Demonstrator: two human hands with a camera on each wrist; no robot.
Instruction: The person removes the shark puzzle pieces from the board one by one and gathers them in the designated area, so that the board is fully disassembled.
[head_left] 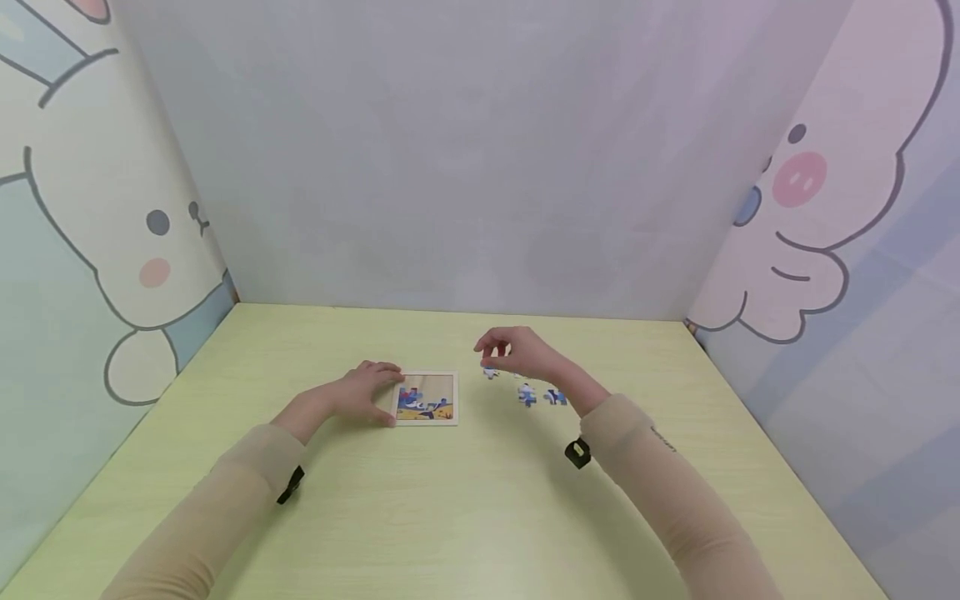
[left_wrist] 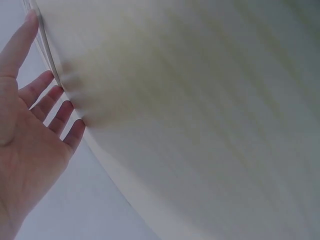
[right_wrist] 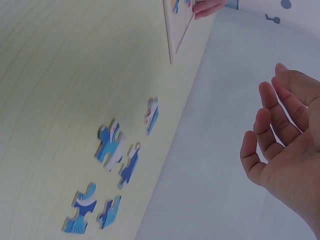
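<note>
On the table, the puzzle board is lying left of centre with the left hand resting against its left edge, fingers straight, while the right hand is hovering loosely curled and holding nothing above the loose pieces, which are lying apart from the board on its right. Seen from the right wrist, five pieces are showing, where the head view is blurring them into about three clumps, and the palm is showing bare; the left wrist view is giving only relaxed fingers against the pale table, with the board unclear.
</note>
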